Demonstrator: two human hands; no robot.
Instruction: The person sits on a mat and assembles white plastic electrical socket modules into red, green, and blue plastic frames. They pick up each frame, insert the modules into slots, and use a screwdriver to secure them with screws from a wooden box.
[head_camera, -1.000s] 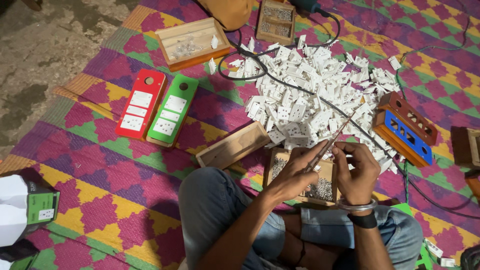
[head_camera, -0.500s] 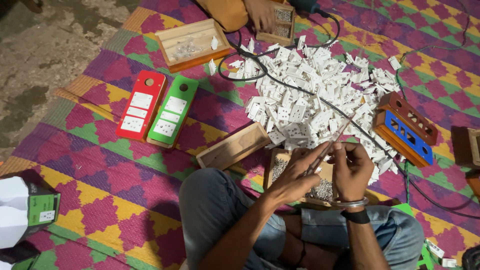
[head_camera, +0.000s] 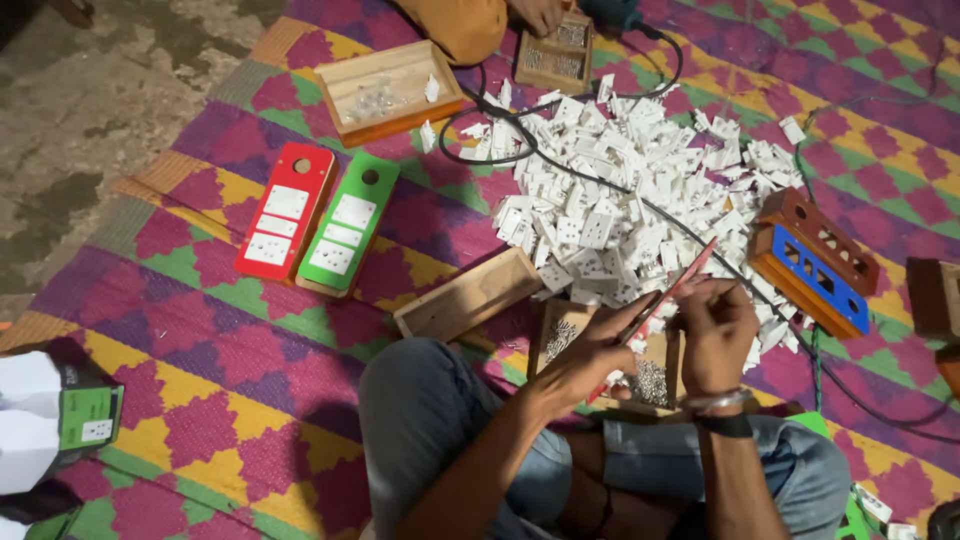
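I sit cross-legged on a patterned mat. My left hand (head_camera: 595, 358) grips a red screwdriver (head_camera: 683, 282) that slants up to the right. My right hand (head_camera: 716, 332), with a band at the wrist, is closed on a small part at the tool's shaft; the part is hidden by the fingers. Both hands hover over a small wooden tray of screws (head_camera: 562, 330) at my knees. Just beyond lies a big pile of white socket parts (head_camera: 640, 180).
A red board (head_camera: 285, 212) and a green board (head_camera: 348, 235) lie left, a wooden box (head_camera: 467, 295) beside them. An orange and blue board (head_camera: 812, 258) lies right. Another person's hand (head_camera: 540, 12) rests by a far tray (head_camera: 560, 55). A black cable (head_camera: 520, 150) crosses the pile.
My hands stay together over the screw tray, shifting slightly. Another person's hand has come into view at the top by the far tray.
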